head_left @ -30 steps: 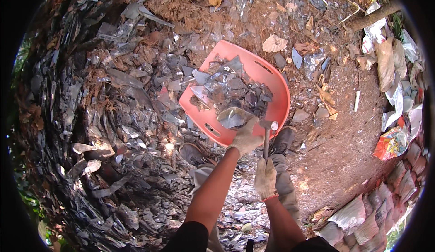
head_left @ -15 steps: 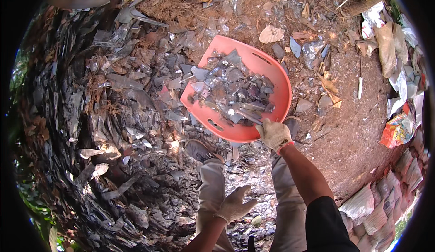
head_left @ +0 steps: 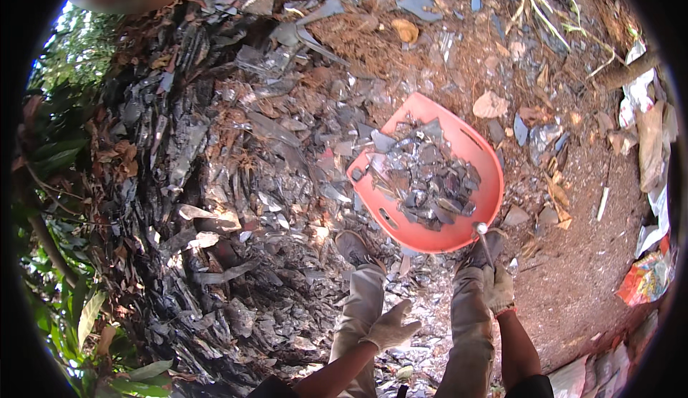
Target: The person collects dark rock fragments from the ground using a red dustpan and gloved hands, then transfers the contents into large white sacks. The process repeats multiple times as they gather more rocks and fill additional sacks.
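Note:
An orange-red plastic scoop pan [head_left: 494, 183], with slotted handholds in its rim, lies on the ground before my feet. Dark, flat broken stone pieces [head_left: 430, 176] are heaped inside it. My right hand [head_left: 497, 288], in a pale knit glove, is closed around the handle of what looks like a small hammer [head_left: 486, 246]. The tool's round metal head rests at or just over the pan's near right edge; touching or not I cannot tell. By my left shin, my gloved left hand [head_left: 393, 328] has its fingers apart and holds nothing.
Layered slate-like rubble [head_left: 179, 133] rises on the left, with green foliage [head_left: 61, 147] beyond. Dry leaves [head_left: 491, 104] lie on reddish soil. At the right are a colourful packet [head_left: 643, 277], white plastic scraps [head_left: 653, 219] and stacked pale slabs [head_left: 602, 376].
My right hand has drawn back from the pan toward my right knee, pulling the hammer with it out of the stones. The view has shifted, moving the scene right and down.

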Available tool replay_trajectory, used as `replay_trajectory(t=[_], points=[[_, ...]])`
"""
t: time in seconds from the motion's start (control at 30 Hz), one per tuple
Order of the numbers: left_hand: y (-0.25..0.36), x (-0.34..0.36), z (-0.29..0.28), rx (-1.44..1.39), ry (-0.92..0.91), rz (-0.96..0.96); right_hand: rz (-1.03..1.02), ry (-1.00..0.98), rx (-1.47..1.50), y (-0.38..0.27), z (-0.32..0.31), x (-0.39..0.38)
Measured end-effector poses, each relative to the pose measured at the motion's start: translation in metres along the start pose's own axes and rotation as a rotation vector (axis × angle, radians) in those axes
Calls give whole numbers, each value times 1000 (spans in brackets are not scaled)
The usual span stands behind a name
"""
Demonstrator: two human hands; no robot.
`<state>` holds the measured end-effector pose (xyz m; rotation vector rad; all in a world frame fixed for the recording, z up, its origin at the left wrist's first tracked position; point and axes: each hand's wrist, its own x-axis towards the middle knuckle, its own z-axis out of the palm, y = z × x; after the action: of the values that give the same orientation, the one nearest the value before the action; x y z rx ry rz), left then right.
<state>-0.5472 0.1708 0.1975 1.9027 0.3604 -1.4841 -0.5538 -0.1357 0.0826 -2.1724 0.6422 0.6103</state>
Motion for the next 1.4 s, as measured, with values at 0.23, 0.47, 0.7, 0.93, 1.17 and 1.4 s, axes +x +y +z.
replay_trajectory(t=[0.23,0.47,0.7,0.93,1.17,1.4], points=[[4,30,-88,309,88,-74,202,424,-191,2,-30,77],[84,62,-241,-408,912,-63,428,291,-482,-34,-42,125],[158,121,-393,-924,1113,98,-615,221,4,-273,33,215],[162,159,-445,-572,1075,-543,-430,-240,-133,-547,133,321],[102,193,-421,-327,1198,-366,-67,-184,-21,-557,181,276],[86,195,-345,-454,1146,193,-175,-62,-41,-473,158,237]])
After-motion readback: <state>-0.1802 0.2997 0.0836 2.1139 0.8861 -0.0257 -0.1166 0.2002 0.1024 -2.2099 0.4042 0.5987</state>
